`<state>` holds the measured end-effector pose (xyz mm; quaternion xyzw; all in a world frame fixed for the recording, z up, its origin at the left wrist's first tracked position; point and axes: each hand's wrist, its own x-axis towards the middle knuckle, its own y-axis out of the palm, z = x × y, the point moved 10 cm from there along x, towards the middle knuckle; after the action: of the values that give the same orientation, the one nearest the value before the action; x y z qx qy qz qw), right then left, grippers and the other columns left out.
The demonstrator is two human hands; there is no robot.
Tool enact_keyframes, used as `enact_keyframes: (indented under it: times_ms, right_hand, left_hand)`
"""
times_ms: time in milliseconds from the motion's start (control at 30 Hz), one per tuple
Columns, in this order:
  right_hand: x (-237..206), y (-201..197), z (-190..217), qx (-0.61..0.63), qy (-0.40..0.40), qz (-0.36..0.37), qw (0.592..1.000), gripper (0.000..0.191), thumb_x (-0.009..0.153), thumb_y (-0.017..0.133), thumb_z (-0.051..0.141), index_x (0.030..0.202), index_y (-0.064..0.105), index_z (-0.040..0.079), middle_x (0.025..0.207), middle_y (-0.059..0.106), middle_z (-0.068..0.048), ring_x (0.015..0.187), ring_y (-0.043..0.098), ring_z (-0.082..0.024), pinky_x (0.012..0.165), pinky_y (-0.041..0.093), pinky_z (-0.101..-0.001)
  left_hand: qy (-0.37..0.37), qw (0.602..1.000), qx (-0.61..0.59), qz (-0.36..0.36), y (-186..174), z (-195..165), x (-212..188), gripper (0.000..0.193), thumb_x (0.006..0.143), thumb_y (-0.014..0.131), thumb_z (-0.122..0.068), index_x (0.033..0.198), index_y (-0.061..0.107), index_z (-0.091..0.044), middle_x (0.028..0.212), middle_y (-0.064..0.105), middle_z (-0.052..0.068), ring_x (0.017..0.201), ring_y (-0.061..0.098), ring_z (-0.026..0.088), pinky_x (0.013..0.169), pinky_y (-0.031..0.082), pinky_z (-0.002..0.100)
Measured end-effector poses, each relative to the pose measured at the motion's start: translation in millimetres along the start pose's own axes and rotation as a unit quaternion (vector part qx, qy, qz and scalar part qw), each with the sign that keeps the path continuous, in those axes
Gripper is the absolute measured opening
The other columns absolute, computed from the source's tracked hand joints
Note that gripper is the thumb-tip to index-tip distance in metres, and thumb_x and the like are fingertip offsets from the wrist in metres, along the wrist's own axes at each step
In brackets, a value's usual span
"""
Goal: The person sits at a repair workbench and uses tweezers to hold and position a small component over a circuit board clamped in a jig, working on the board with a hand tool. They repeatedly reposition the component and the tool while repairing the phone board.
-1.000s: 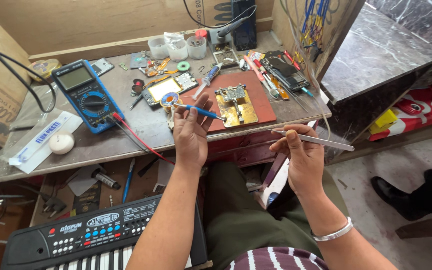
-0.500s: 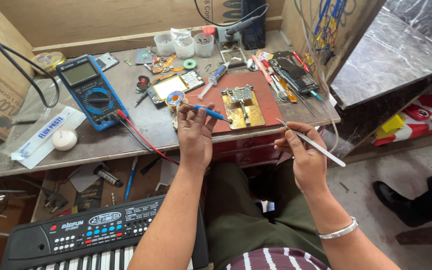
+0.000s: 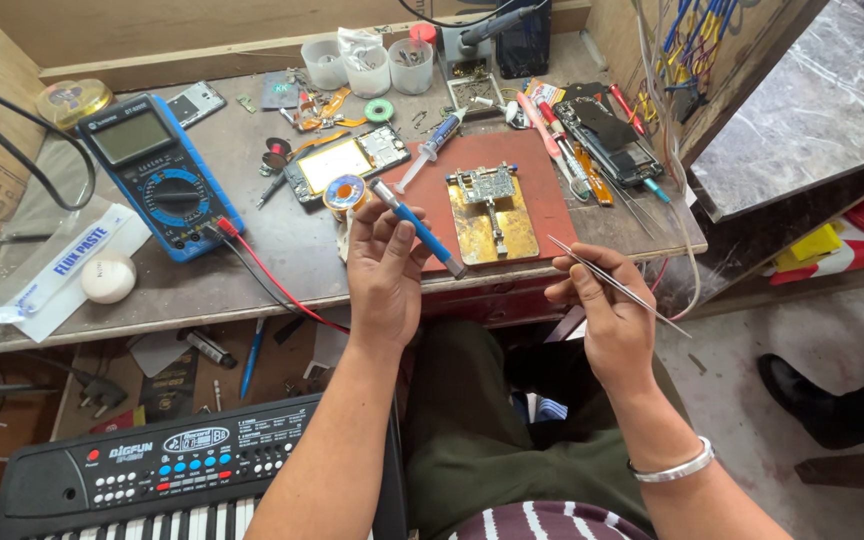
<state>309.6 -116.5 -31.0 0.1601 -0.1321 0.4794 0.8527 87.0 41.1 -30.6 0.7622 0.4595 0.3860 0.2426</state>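
both hands, left hand (image 3: 384, 275) and right hand (image 3: 607, 318), raised with fingers pinched.

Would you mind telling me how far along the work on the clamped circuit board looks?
Done: the small circuit board sits clamped in the brass holder on the red mat. In hand: the left hand holds a blue-handled tool, the right hand holds tweezers; both are off the board. Left: no tool touches the board yet.

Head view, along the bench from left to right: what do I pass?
White round puck → blue multimeter → solder spool → left hand holding blue-handled tool → brass board holder → right hand holding tweezers.
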Motion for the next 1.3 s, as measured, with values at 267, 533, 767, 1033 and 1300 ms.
enact_keyframes:
  times_ms: [267, 533, 767, 1033, 1300]
  right_hand:
    - [49, 3, 10, -0.019, -0.054, 0.031, 0.998, 0.023, 0.109, 0.059, 0.009, 0.13, 0.056, -0.002, 0.112, 0.07, -0.013, 0.087, 0.071, -0.015, 0.082, 0.06, -0.0262]
    - [110, 20, -16, -0.064, -0.027, 0.033, 0.997, 0.024, 0.111, 0.06, 0.015, 0.129, 0.057, 0.0, 0.109, 0.07, -0.01, 0.084, 0.07, -0.013, 0.073, 0.058, -0.0253]
    - [101, 18, -15, -0.073, -0.021, 0.048, 0.996, 0.026, 0.109, 0.06, 0.015, 0.131, 0.057, 0.0, 0.111, 0.071, -0.009, 0.087, 0.07, -0.013, 0.073, 0.059, -0.0254]
    - [109, 6, -28, -0.052, -0.032, 0.033, 0.998, 0.026, 0.113, 0.055, 0.021, 0.128, 0.059, 0.001, 0.106, 0.068, -0.005, 0.088, 0.07, -0.011, 0.075, 0.061, -0.0247]
    - [115, -18, -49, -0.183, 0.017, -0.021, 0.983, 0.031, 0.12, 0.057, 0.025, 0.111, 0.068, -0.002, 0.069, 0.05, -0.008, 0.058, 0.045, -0.01, 0.059, 0.037, -0.0278]
  left_hand:
    - [0.074, 0.995, 0.049, -0.038, -2, -31, -1, 0.034, 0.107, 0.06, -0.005, 0.137, 0.049, -0.015, 0.126, 0.069, 0.011, 0.123, 0.064, 0.02, 0.103, 0.056, 0.041]
    - [0.179, 0.938, 0.293, -0.039, 8, -61, -17, 0.038, 0.108, 0.06, -0.001, 0.141, 0.042, -0.009, 0.126, 0.065, 0.016, 0.115, 0.064, 0.018, 0.095, 0.06, 0.036]
    - [0.184, 0.946, 0.258, -0.066, 0, -65, -17, 0.049, 0.107, 0.059, 0.0, 0.15, 0.037, -0.01, 0.119, 0.061, 0.013, 0.106, 0.062, 0.015, 0.089, 0.06, 0.034]
    - [0.15, 0.946, 0.279, -0.061, 0, -54, -15, 0.056, 0.108, 0.059, 0.0, 0.157, 0.034, -0.012, 0.116, 0.06, 0.008, 0.104, 0.063, 0.014, 0.088, 0.059, 0.032]
    - [0.129, 0.955, 0.265, -0.019, 0, -47, -11, 0.056, 0.107, 0.062, 0.0, 0.157, 0.041, -0.012, 0.112, 0.059, 0.004, 0.104, 0.06, 0.011, 0.095, 0.054, 0.03]
